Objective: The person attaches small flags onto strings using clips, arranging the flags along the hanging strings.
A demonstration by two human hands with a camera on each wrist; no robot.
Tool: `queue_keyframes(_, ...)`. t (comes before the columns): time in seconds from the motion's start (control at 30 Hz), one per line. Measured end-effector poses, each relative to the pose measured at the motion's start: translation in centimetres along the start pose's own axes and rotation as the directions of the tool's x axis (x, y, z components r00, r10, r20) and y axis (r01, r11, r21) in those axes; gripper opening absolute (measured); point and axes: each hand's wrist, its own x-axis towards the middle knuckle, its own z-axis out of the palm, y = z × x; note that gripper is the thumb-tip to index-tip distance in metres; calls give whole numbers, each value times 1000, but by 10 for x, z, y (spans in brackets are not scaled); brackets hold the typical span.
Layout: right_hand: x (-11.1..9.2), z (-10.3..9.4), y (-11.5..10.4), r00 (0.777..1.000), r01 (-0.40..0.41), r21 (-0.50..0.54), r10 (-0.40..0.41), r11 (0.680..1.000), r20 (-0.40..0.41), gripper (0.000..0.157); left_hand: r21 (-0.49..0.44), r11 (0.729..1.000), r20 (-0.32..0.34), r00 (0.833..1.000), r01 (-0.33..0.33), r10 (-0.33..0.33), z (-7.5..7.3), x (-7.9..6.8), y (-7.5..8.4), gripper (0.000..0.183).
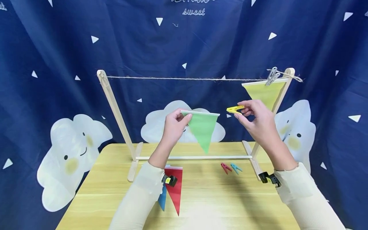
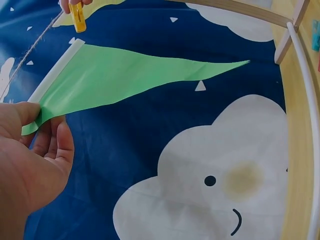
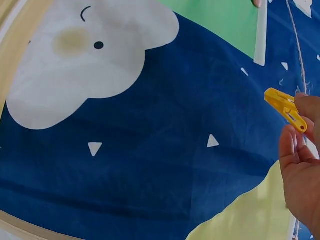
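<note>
A green triangular pennant [image 1: 203,128] with a white top edge hangs point down from my left hand [image 1: 174,126], which pinches its upper left corner. In the left wrist view the thumb lies over the white edge of the pennant [image 2: 115,75]. My right hand [image 1: 260,121] pinches a yellow clothespin [image 1: 235,109] to the right of the pennant, apart from it. The right wrist view shows the clothespin [image 3: 286,108] between thumb and fingers. Above both hands runs a twine line [image 1: 184,78]. A yellow pennant [image 1: 265,92] hangs at its right end under grey clothespins [image 1: 272,76].
A wooden frame with a left post [image 1: 116,111] and a right post [image 1: 283,92] stands on the table [image 1: 207,191]. Red [image 1: 226,168] and blue [image 1: 236,168] clothespins lie near its base bar [image 1: 195,157]. A red pennant [image 1: 175,188] overlaps a blue pennant [image 1: 162,198] by my left forearm.
</note>
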Motion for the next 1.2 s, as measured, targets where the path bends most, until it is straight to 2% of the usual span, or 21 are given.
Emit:
queue_keyframes(0.13, 3, -2, -3, 1000, -23, 14, 23, 1000, -13, 36, -2, 1000, 9, 1000, -18, 18, 1, 2, 6, 10)
queue_keyframes(0.47, 9, -10, -8, 1000, -5, 17, 5, 1000, -13, 36, -16, 1000, 37, 999, 12, -11, 4, 4, 13, 8)
queue_keyframes(0.67, 18, -17, -13, 1000, -1, 3, 1, 1000, -22, 38, -7, 999, 4, 999, 32, -32, 7, 15, 16, 11)
queue_keyframes(0.8, 27, -22, -17, 999, 26, -7, -26, 1000, -26, 38, -53, 997, -14, 998, 57, -58, 9, 21, 19, 13)
queue_keyframes(0.97, 36, -28, -22, 996, 79, -23, -79, 997, -29, 43, -56, 996, -16, 997, 75, -76, 12, 24, 25, 14)
queue_keyframes(1.2, 51, -34, -25, 995, 89, -47, -91, 995, -37, 41, -92, 993, -13, 997, 73, -75, 20, 29, 36, 14)
